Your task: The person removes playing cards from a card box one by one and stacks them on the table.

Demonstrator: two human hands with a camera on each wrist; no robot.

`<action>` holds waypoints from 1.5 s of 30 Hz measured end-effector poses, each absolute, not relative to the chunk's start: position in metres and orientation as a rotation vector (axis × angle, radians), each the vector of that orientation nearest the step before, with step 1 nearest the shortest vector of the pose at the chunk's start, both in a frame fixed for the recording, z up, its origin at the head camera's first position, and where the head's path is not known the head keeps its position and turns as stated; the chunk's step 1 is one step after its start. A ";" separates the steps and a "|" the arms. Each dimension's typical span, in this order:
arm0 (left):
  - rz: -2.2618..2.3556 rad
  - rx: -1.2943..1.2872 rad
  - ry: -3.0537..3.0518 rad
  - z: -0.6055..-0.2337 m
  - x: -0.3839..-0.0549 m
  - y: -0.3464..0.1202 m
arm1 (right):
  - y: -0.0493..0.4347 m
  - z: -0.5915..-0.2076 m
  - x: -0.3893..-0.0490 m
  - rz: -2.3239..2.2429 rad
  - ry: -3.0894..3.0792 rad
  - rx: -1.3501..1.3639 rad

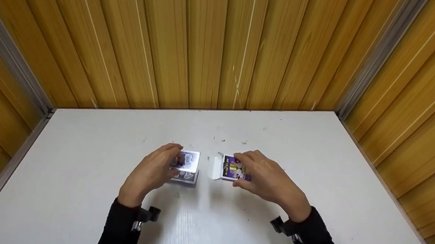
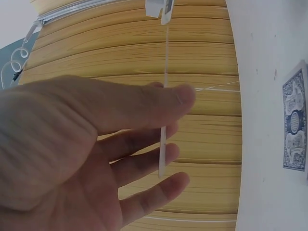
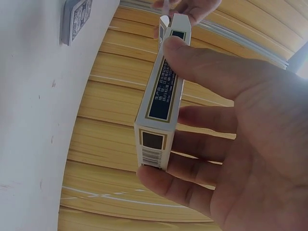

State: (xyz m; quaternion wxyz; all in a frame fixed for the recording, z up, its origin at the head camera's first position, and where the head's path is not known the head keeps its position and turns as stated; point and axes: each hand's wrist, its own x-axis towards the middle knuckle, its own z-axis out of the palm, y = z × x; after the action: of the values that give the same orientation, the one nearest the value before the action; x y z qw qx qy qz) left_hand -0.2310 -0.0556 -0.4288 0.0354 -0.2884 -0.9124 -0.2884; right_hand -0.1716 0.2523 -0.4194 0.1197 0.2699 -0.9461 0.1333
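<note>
My left hand [image 1: 153, 170] pinches a thin playing card [image 1: 192, 161] between thumb and fingers. Seen edge-on in the left wrist view, the card [image 2: 162, 154] is a narrow pale strip; whether it is a single one I cannot tell. Below it a deck of cards [image 2: 294, 120] with blue-and-white patterned backs lies on the table. To the right, my right hand [image 1: 270, 180] grips a white card box [image 1: 230, 168] with a purple and yellow face. The box's end flap [image 1: 217, 167] stands folded out towards the left hand. Whether the box holds anything is hidden.
Both hands work over a white table [image 1: 80, 188] with small dark marks. Wood-patterned panel walls [image 1: 206, 42] rise behind and at both sides. A dark camera mount [image 1: 148, 214] sits on the left wrist, another camera mount [image 1: 283, 226] on the right.
</note>
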 end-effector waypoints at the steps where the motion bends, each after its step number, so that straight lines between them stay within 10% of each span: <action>1: -0.890 -0.883 -2.815 -0.431 -0.232 -0.055 | 0.252 -0.419 -0.171 0.392 -2.773 0.784; 45: -1.008 -0.766 -3.029 -0.495 -0.266 -0.043 | 0.249 -0.422 -0.171 0.376 -2.817 0.797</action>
State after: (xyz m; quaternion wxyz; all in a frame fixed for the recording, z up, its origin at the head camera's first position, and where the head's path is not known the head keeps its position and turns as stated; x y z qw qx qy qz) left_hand -0.2657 -0.0426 -0.4945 -0.0707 -0.2329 -0.9203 -0.3064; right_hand -0.1706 0.2485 -0.4222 0.0949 0.2689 -0.9501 0.1269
